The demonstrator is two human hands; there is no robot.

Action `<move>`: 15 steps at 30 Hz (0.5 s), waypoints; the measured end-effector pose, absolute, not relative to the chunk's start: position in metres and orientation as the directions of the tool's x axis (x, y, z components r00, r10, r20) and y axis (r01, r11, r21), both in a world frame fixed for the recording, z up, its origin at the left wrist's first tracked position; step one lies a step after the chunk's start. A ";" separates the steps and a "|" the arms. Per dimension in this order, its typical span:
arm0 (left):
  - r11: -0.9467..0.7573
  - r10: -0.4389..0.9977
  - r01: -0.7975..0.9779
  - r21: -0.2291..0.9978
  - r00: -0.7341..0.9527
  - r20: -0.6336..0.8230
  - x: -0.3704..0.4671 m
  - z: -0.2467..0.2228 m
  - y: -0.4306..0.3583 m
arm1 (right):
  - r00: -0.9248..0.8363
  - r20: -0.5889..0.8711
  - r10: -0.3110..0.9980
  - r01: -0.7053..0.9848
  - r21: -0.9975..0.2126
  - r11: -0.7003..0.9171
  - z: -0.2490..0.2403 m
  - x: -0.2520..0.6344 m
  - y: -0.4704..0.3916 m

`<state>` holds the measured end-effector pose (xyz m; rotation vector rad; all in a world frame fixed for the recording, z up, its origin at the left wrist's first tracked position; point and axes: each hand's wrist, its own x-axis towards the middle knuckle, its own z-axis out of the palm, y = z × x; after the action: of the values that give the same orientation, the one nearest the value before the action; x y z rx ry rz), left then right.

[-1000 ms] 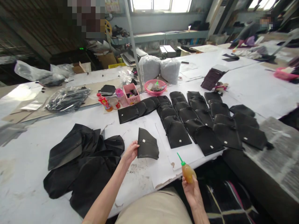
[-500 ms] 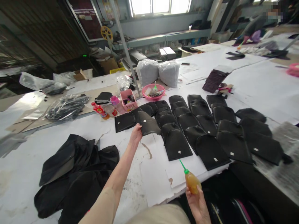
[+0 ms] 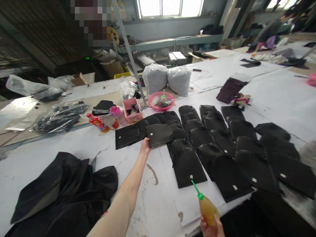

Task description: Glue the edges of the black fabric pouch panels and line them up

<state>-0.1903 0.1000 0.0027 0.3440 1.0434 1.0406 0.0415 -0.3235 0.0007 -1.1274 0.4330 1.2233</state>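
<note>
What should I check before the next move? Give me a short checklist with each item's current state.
1. Left hand gripping the black piece: ok, held near a corner.
2. White mark on that piece visible: ok.
3. Right hand gripping the bottle: ok.
4. Green nozzle clear of the piece laid behind it: cannot tell, they overlap in view.
5. One hand free: not ok, both are holding something.
6. Pink basin away from both hands: ok.

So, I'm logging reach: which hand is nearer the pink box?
Left. The left hand, holding a black piece, is on the near side of the pink box, slightly to its right; the right hand, holding the amber bottle, is much farther off, toward the lower right.
</note>
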 end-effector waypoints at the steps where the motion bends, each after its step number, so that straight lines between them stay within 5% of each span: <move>1: 0.524 0.816 -0.558 0.644 0.114 -0.566 -0.194 -0.004 0.100 | 0.345 -0.782 0.520 -0.891 -0.446 -0.080 0.001 0.043 -0.324; 15: 0.524 0.772 -0.476 0.706 -0.085 -0.631 -0.213 -0.040 0.097 | 0.387 -0.804 0.452 -0.881 -0.467 -0.075 0.021 0.033 -0.316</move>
<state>-0.2134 0.0971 -0.0400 0.2939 1.2810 1.0618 0.0325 -0.3156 0.0205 -1.1882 0.4671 1.1685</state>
